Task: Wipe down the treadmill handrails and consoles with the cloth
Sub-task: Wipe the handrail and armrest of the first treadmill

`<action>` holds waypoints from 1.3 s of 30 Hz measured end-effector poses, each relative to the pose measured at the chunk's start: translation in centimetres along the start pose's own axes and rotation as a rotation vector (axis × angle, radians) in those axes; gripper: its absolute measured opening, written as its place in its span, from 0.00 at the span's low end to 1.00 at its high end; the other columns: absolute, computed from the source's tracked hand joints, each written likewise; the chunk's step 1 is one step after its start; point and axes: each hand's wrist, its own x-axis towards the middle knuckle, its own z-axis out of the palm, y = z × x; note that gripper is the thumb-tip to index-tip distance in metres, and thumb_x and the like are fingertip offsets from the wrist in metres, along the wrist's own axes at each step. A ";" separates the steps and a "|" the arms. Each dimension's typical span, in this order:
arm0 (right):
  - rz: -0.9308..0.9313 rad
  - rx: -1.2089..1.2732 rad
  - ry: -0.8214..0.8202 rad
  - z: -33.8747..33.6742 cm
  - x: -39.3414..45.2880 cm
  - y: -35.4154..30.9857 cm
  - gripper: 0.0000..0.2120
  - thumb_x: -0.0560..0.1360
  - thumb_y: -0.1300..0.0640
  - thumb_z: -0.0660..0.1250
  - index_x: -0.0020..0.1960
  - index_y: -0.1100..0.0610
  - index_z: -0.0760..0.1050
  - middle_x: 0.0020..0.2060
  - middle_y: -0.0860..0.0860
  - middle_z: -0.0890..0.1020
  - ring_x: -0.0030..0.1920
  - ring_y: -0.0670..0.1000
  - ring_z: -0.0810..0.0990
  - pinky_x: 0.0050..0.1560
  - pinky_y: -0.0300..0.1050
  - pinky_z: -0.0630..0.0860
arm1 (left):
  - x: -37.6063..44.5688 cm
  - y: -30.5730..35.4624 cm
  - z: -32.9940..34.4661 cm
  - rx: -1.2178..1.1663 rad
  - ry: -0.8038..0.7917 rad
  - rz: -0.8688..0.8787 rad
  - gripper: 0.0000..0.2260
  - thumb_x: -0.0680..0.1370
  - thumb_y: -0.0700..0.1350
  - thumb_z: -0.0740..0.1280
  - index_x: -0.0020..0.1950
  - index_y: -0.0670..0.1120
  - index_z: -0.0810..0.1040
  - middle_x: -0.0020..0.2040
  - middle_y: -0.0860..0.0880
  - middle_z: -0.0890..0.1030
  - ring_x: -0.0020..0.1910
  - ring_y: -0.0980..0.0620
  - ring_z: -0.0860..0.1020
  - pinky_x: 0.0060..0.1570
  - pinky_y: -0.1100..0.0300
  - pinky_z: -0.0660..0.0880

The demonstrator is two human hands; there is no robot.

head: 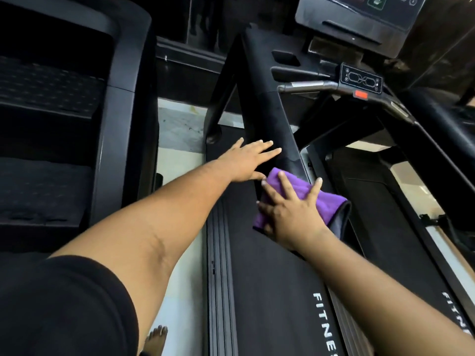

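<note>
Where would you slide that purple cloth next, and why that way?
Probably up the wide black handrail toward the console. The right hand presses the purple cloth flat on the rail's near end with fingers spread, the left hand rests open just ahead, and the rail's upper stretch lies beyond the cloth.

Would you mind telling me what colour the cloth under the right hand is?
Purple, with a dark edge; the cloth shows clearly in the head view.

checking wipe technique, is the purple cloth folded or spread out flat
Folded: the purple cloth shows doubled layers at its right edge under the right hand.
</note>
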 end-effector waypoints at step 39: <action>0.052 -0.214 -0.156 -0.8 5.2 -2.6 0.32 0.84 0.42 0.49 0.84 0.53 0.48 0.83 0.57 0.42 0.78 0.73 0.31 0.56 0.92 0.36 | 3.7 -3.1 -1.5 0.086 -0.030 0.049 0.37 0.82 0.64 0.59 0.83 0.59 0.40 0.85 0.49 0.43 0.84 0.47 0.47 0.75 0.30 0.47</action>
